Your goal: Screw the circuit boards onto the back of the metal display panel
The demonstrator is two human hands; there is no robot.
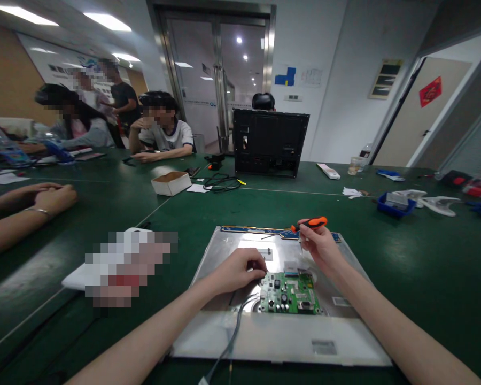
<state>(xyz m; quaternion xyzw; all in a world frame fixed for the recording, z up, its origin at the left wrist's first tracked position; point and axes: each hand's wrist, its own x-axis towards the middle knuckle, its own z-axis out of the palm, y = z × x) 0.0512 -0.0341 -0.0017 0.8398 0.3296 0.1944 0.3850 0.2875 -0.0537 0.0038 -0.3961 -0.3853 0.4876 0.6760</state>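
A metal display panel (208, 337) lies flat on the green table, with a green circuit board (291, 293) on its middle. My left hand (242, 270) is at the board's upper left corner, fingers curled and pressed together; whatever they hold, if anything, is hidden. Closed around an orange and black screwdriver (315, 223), my right hand (318, 246) is above the panel's upper right part, with the thin shaft pointing left. A blue strip board (248, 230) runs along the panel's far edge. Grey cables (237, 329) run from the board's left side toward the near edge.
A black monitor frame (270, 143) stands beyond the panel. A white box (171, 183) and black cable (224, 183) are left of it; a blue tray (396, 204) is at right. Another person's hands (54, 200) rest at left, near a white object (76, 276).
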